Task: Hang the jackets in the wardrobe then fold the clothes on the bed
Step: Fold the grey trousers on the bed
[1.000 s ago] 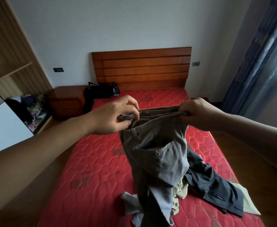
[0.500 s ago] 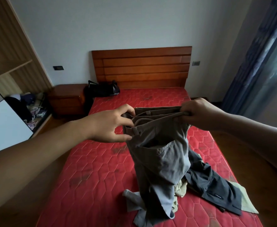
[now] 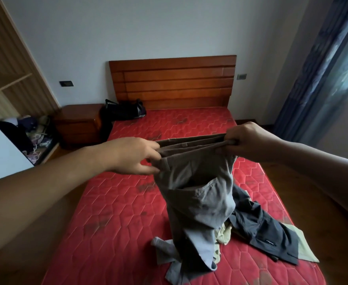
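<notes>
Grey-brown trousers [image 3: 197, 194] hang above the red mattress [image 3: 115, 212], held up by the waistband. My left hand [image 3: 134, 155] pinches the left end of the waistband, and my right hand [image 3: 249, 138] grips the right end. The waistband is stretched flat between them. The trouser legs trail down onto the bed. Under and beside them lie dark grey trousers [image 3: 267, 229], a pale yellow-green garment [image 3: 307, 245] and a light grey garment [image 3: 165, 251].
A wooden headboard [image 3: 173, 81] stands at the far end, with a black bag [image 3: 123, 110] at the mattress's far left corner. A wooden nightstand [image 3: 78, 122] and an open wardrobe [image 3: 10, 83] holding clothes are at left. Blue curtains [image 3: 317, 68] hang at right.
My left hand slid outward to the left end of the waistband and turned palm down, pulling the waistband straight. My right hand kept its grip.
</notes>
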